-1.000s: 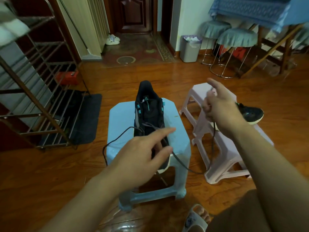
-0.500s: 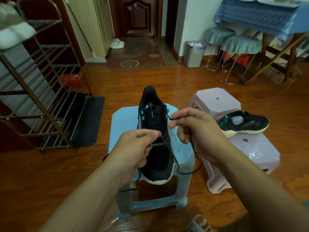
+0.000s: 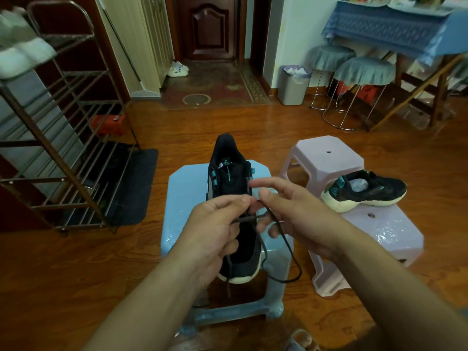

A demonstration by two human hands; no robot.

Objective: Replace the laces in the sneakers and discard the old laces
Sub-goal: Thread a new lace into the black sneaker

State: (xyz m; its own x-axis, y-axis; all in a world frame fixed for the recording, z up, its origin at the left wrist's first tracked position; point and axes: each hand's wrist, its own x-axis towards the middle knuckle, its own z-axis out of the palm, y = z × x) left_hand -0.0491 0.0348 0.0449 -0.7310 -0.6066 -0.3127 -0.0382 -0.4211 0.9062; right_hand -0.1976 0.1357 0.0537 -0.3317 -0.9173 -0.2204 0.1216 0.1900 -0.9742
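Left hand (image 3: 215, 224) and right hand (image 3: 286, 214) both pinch the dark lace (image 3: 255, 218) above the black sneaker (image 3: 234, 198) on the blue stool (image 3: 187, 198). Likely mid-lacing; next, feed a tip through an eyelet. Second sneaker (image 3: 364, 191) lies on the pink stool (image 3: 395, 231); bin (image 3: 292, 89) well apart.

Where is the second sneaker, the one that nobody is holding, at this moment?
In the head view, the second sneaker lies to the right, on its side across the two pink stools, beyond the right hand and right of the blue stool.
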